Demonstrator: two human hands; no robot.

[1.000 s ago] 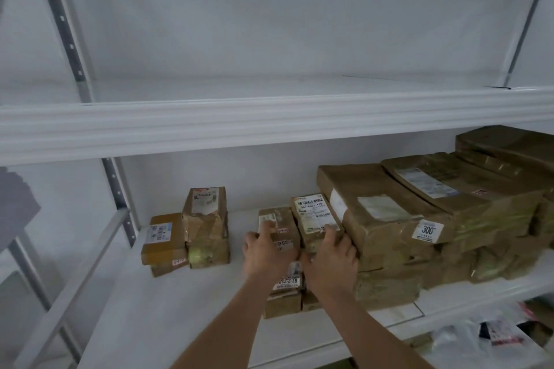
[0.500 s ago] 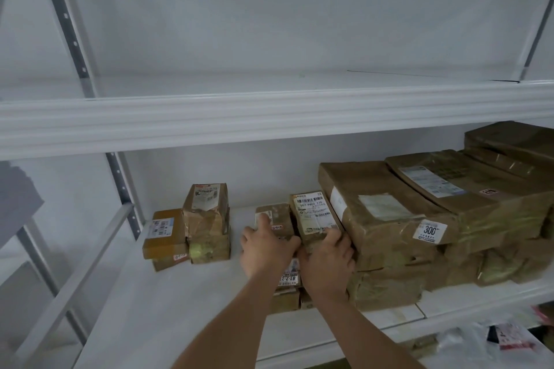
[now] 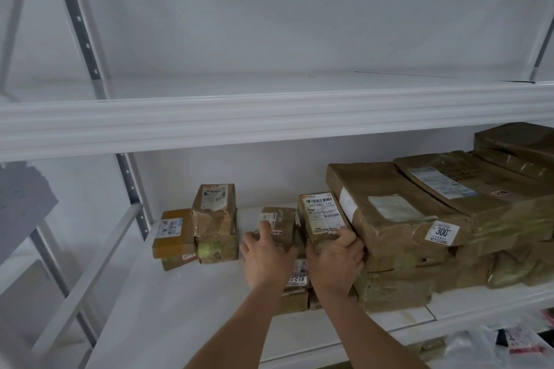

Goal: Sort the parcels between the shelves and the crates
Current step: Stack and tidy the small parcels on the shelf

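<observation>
Barely shifted since a moment ago: left hand (image 3: 266,257) gripping small taped parcel (image 3: 278,223), right hand (image 3: 337,257) clutching barcode-labelled parcel (image 3: 322,217), both on middle shelf (image 3: 168,302) against big stack (image 3: 398,219).

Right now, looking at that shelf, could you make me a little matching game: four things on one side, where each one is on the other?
Things:
1. left hand
2. right hand
3. orange box
4. 300 sticker

Places:
A. far left of the parcels
B. on the front of a big brown parcel
C. on the small parcel with the barcode label
D. on the small brown parcel beside the barcode one

Pairs: 1-D, 2-C, 3-A, 4-B
</observation>
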